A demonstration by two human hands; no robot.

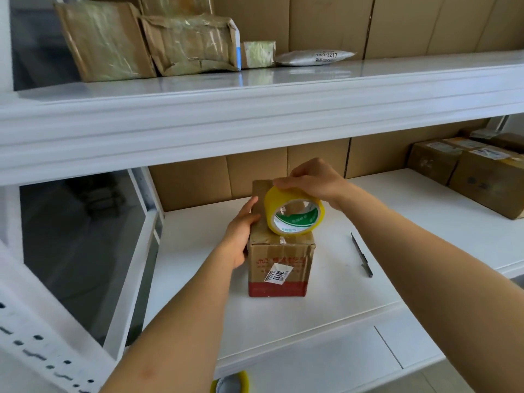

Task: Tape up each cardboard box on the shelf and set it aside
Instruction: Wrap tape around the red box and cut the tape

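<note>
Partly cut off by the bottom edge, a second yellow tape roll lies nearest the camera, below the shelf lip. Both bare forearms extend over the white lower shelf. On that shelf, toward its left end, stands a small cardboard box, upright, with a red band along its base and a white label reading 3011 on its front face. Left hand rests against the box's left side, fingers straight along the top edge, thumb on the lid. Right hand grips a yellow tape roll from above, fingers curled over its rim; the roll stands on edge on the box lid. A utility knife lies on the shelf just right of the box, apart from it. Taped brown boxes sit at the shelf's far right. Upper shelf carries worn taped parcels and a grey mailer bag.
</note>
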